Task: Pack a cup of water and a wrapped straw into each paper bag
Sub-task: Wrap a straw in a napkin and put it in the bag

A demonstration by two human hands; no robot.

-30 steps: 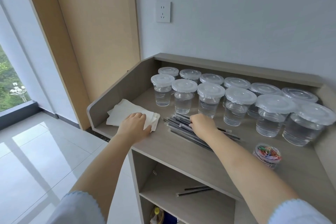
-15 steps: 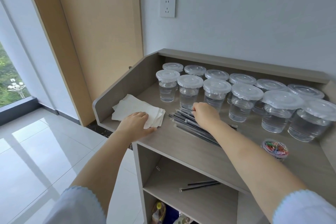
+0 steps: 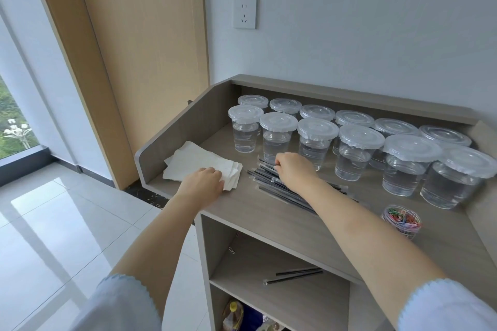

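Head view: left hand (image 3: 200, 183) curled on flat white paper bags (image 3: 199, 162), right hand (image 3: 291, 170) pinching glossy black wrapped straws (image 3: 271, 183).

Counter top (image 3: 269, 212): paper bag stack (image 3: 199, 162) at far left against the side wall, wrapped straw pile (image 3: 271, 179) just right of it, lidded water cups (image 3: 355, 148) in two rows behind the straws and running to the right end, paper clip tub (image 3: 401, 219) in front of the rightmost cups. Left hand (image 3: 201, 185) rests on the near right corner of the bag stack; right hand (image 3: 294, 170) sits on the straw pile, in front of the front cup row. Shelf (image 3: 309, 295) under the counter: two loose straws (image 3: 294, 275) lying on it, a single paper clip (image 3: 231, 250) on the side panel to their left.
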